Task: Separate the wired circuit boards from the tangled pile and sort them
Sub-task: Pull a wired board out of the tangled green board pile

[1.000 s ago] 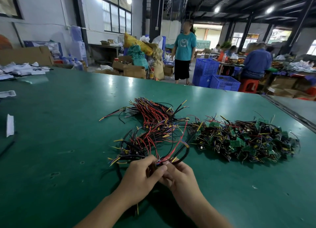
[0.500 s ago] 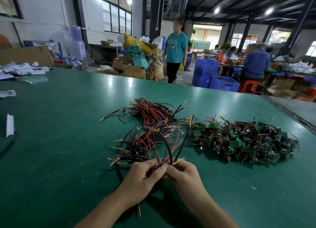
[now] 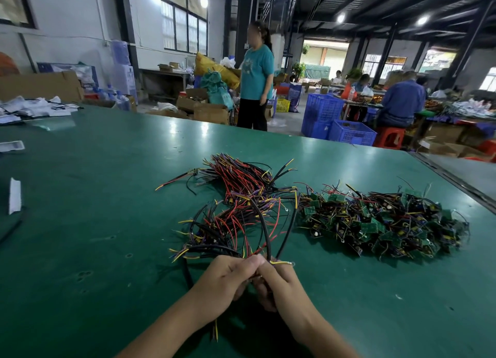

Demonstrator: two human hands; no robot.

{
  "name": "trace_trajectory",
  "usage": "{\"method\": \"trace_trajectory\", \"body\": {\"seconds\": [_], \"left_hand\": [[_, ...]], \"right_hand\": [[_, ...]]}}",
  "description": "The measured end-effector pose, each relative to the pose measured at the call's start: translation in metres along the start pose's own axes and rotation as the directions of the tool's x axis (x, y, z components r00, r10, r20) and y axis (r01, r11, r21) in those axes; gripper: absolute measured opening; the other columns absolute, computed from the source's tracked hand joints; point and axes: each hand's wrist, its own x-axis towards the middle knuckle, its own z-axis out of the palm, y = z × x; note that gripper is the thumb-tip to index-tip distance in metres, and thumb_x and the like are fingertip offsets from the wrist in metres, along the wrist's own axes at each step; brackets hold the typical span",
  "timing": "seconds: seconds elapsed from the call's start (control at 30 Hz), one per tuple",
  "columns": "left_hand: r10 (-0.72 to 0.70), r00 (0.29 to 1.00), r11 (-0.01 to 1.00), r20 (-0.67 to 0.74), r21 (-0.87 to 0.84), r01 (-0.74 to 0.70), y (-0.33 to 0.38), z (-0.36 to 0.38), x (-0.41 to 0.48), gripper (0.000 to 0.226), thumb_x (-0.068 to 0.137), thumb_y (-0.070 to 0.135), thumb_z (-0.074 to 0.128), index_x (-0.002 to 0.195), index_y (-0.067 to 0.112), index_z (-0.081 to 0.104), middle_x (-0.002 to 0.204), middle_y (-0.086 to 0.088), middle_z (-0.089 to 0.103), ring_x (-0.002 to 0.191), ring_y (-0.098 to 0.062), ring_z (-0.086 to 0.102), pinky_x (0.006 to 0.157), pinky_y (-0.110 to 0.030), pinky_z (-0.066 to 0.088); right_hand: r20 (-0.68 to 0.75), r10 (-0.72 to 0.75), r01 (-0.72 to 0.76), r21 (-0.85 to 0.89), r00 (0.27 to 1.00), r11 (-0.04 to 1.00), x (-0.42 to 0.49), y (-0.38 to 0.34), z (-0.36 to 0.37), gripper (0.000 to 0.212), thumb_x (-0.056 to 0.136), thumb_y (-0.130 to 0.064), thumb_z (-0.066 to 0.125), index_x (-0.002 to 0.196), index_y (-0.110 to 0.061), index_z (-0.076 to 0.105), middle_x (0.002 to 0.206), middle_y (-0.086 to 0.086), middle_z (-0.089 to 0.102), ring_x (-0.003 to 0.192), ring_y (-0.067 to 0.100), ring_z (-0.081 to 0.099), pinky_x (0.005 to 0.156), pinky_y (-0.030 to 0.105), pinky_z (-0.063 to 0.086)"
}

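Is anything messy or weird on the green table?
Nothing looks broken or spilled. The circuit boards lie in one knotted heap on the right, and a few stray wires poke out to the left of the wire bundle.

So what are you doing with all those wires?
A person is sorting wired circuit boards at a green table. The left hand and right hand are close together at the near end of a loose bunch of red, black and yellow leads. Each hand pinches wires that loop up from it. To the right lies a tangled pile of green boards, which neither hand touches.
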Motion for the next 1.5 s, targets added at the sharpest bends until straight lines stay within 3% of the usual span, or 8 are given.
{"method": "trace_trajectory", "body": {"seconds": [0.13, 0.4, 0.63, 0.97, 1.07, 1.2, 1.33, 1.5], "left_hand": [[-0.03, 0.999, 0.999, 0.035, -0.034, 0.031, 0.002, 0.002, 0.0, 0.052, 0.086, 0.061, 0.046, 0.049, 0.025, 0.038, 0.046, 0.011, 0.027, 0.041, -0.007, 0.022, 0.045, -0.016, 0.022], [-0.072, 0.991, 0.991, 0.112, -0.108, 0.084, 0.005, 0.001, 0.0, 0.048, 0.089, 0.054, 0.046, 0.051, 0.026, 0.04, 0.049, 0.01, 0.025, 0.044, -0.009, 0.02, 0.046, -0.019, 0.021], [-0.064, 0.993, 0.995, 0.101, -0.07, 0.071, -0.001, -0.005, 0.001, 0.048, 0.084, 0.063, 0.048, 0.052, 0.027, 0.042, 0.05, 0.009, 0.026, 0.044, -0.011, 0.023, 0.046, -0.021, 0.022], [-0.079, 0.992, 0.989, 0.096, -0.119, 0.091, -0.001, -0.009, 0.0, 0.045, 0.083, 0.059, 0.051, 0.057, 0.022, 0.049, 0.05, 0.008, 0.026, 0.041, -0.008, 0.022, 0.044, -0.019, 0.021], [-0.095, 0.996, 0.988, -0.002, -0.12, 0.094, 0.001, -0.006, 0.003, 0.047, 0.085, 0.055, 0.048, 0.059, 0.016, 0.049, 0.049, 0.003, 0.03, 0.042, -0.01, 0.023, 0.044, -0.02, 0.022], [-0.045, 0.989, 0.999, -0.144, -0.022, 0.043, -0.005, 0.002, 0.005, 0.048, 0.084, 0.061, 0.044, 0.054, 0.024, 0.038, 0.048, 0.006, 0.029, 0.044, -0.011, 0.024, 0.046, -0.023, 0.023], [0.009, 0.976, 0.999, -0.219, 0.039, 0.0, -0.009, 0.0, 0.006, 0.049, 0.084, 0.064, 0.042, 0.053, 0.027, 0.035, 0.048, 0.011, 0.026, 0.045, -0.007, 0.022, 0.049, -0.023, 0.022], [0.087, 0.958, 0.976, -0.273, 0.217, -0.027, -0.011, 0.0, 0.005, 0.05, 0.085, 0.067, 0.037, 0.055, 0.028, 0.041, 0.049, 0.009, 0.031, 0.048, -0.008, 0.026, 0.05, -0.025, 0.024]], "right_hand": [[0.008, 0.054, -0.055, 0.036, 0.998, 0.998, -0.002, -0.005, 0.003, 0.052, 0.087, -0.054, 0.048, 0.051, -0.019, 0.037, 0.047, 0.0, 0.03, 0.044, 0.013, 0.022, 0.044, 0.022, 0.02], [0.025, 0.108, -0.109, 0.025, 0.994, 0.994, -0.002, -0.002, 0.001, 0.051, 0.095, -0.054, 0.048, 0.058, -0.02, 0.038, 0.051, -0.003, 0.03, 0.045, 0.012, 0.025, 0.046, 0.022, 0.026], [0.064, 0.207, -0.215, 0.176, 0.976, 0.961, -0.005, 0.0, 0.004, 0.052, 0.077, -0.062, 0.054, 0.068, -0.012, 0.043, 0.049, -0.008, 0.037, 0.042, 0.008, 0.031, 0.043, 0.019, 0.028], [0.08, 0.191, -0.206, 0.286, 0.978, 0.936, -0.006, -0.004, 0.014, 0.05, 0.082, -0.056, 0.052, 0.052, -0.017, 0.046, 0.05, -0.001, 0.031, 0.044, 0.013, 0.027, 0.045, 0.023, 0.03], [-0.083, 0.074, -0.068, 0.078, 0.994, 0.995, -0.003, -0.003, 0.019, 0.066, 0.09, -0.057, 0.049, 0.059, 0.001, 0.045, 0.055, 0.012, 0.036, 0.048, 0.021, 0.034, 0.045, 0.033, 0.039], [-0.388, -0.209, 0.098, -0.285, 0.898, 0.953, 0.002, 0.002, 0.015, 0.051, 0.092, -0.043, 0.057, 0.049, -0.015, 0.052, 0.049, -0.001, 0.051, 0.049, 0.018, 0.051, 0.058, 0.042, 0.049], [-0.388, -0.195, 0.158, -0.127, 0.901, 0.979, 0.0, 0.002, 0.004, 0.017, 0.09, -0.016, 0.067, 0.074, -0.017, 0.072, 0.05, -0.006, 0.056, 0.045, 0.011, 0.048, 0.046, 0.031, 0.045], [-0.407, -0.194, 0.184, -0.066, 0.893, 0.981, 0.0, 0.004, 0.009, 0.015, 0.088, -0.015, 0.07, 0.077, -0.025, 0.071, 0.058, -0.004, 0.06, 0.048, 0.013, 0.048, 0.044, 0.031, 0.045]]}}
